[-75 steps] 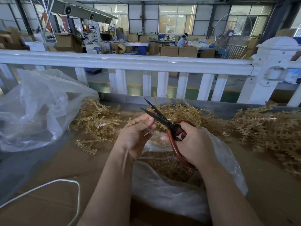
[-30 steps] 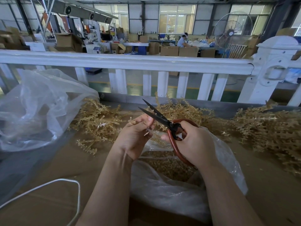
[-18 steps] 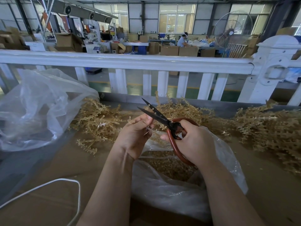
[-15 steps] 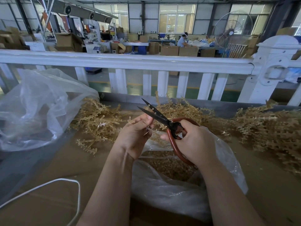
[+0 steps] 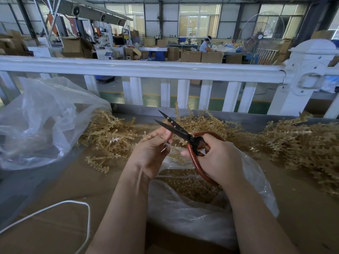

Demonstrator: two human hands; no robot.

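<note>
Above a clear bag (image 5: 192, 219), the left hand's (image 5: 150, 153) grip pinches a thin plastic sprig (image 5: 167, 145). The right hand's (image 5: 220, 160) grip wraps red-handled scissors (image 5: 185, 134), blades apart beside the left fingertips (image 5: 165, 133). A hasty snip could nick them.

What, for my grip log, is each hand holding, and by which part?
The right hand grips the black-bladed scissors by their red-brown loop handles. The left hand pinches a thin tan plastic strip partway along its length, between thumb and fingertips.

Scissors (image 5: 180, 133): matt black metal blades, glossy red handles. Bag (image 5: 198, 213): clear crinkled plastic. Sprues (image 5: 110, 132): tan plastic.
</note>
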